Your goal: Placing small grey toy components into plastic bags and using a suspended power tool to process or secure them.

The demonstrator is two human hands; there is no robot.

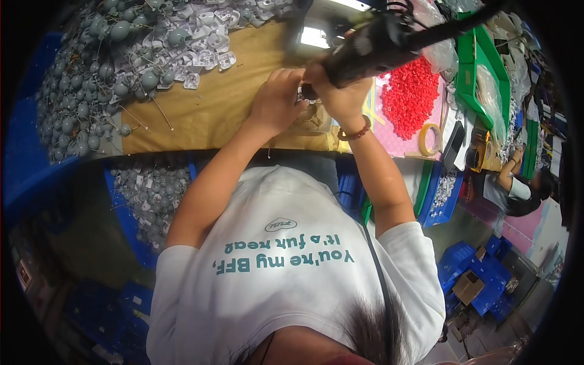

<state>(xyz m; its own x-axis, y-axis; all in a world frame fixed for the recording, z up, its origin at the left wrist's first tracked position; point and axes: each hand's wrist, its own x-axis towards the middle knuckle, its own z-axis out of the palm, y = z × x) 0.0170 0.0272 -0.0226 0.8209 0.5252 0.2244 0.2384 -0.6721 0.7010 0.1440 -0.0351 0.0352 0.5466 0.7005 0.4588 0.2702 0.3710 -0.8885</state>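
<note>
A black, tube-shaped hand tool [368,52], thick-barrelled with a greyish patch on its side, is at one o'clock in the view. It slants, one end toward eight o'clock; its black cord [459,27] leaves the other toward two o'clock.

assembly workshop, heaped grey parts [73,121], piled small red pieces [410,97], blue crates [455,261], co-worker [520,193] nearby

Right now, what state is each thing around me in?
Black corded tool: gripped in right hand, tilted
Left hand: curled, contents unclear
Red plastic pieces: loose, heaped
Yellow tape roll: lying flat
Green tray: open, holding plastic bag
Blue bin: open, filled with grey parts
</note>
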